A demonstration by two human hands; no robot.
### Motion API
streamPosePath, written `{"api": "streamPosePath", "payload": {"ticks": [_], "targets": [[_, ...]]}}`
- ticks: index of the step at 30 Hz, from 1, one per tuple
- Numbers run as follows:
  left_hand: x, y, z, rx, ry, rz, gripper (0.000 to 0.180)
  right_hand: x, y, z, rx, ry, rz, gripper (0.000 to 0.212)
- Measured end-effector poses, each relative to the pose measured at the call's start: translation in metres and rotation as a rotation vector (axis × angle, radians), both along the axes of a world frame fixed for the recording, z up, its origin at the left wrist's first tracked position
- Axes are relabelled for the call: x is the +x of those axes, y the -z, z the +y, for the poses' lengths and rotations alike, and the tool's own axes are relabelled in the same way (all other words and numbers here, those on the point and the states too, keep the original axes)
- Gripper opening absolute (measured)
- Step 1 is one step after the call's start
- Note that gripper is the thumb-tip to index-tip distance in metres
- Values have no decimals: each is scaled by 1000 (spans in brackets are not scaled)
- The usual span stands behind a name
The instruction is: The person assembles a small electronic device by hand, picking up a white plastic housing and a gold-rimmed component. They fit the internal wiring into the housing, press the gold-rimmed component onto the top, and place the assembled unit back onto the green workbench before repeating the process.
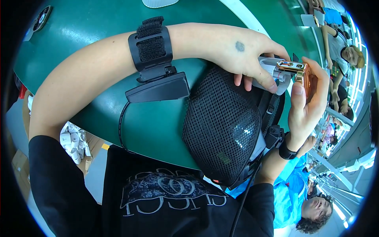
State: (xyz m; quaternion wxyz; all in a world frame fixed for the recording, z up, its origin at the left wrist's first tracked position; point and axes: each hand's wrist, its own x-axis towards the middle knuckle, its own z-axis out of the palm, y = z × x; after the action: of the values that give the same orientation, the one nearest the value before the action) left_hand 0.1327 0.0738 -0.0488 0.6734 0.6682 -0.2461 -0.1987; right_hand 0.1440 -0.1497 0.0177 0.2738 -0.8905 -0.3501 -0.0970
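Near the right side of the view, my left hand [252, 53] is closed on a clear and whitish plastic holder [281, 87], thumb in front. My right hand [310, 104] grips a gold-coloured metal watch [292, 65] between thumb and fingers, its rounded back toward the palm. Watch and holder meet between the two hands, with the watch at the holder's end; whether they are joined is hidden by my fingers. Both wrists wear black straps, the left with a black box [158, 89] and cable attached.
A black mesh bag [221, 126] stands between my body and my hands. Another watch-like item [41, 18] lies at the far left of the green table [98, 43]. A carton of white scraps [75, 142] sits below the table edge. Several people work at the right.
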Motion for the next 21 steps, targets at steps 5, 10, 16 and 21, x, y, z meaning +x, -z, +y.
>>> {"api": "streamPosePath", "payload": {"ticks": [5, 10, 16, 21], "targets": [[0, 1, 1, 15, -1, -7, 74, -1, 3, 3, -20, 18, -6, 54], [0, 1, 1, 3, 15, -19, 74, -2, 3, 3, -98, 11, -23, 53], [1, 4, -1, -9, 4, -27, 75, -3, 0, 3, -134, -9, -33, 52], [0, 7, 1, -31, 10, -6, 73, -6, -3, 5, -206, -44, -61, 51]]}}
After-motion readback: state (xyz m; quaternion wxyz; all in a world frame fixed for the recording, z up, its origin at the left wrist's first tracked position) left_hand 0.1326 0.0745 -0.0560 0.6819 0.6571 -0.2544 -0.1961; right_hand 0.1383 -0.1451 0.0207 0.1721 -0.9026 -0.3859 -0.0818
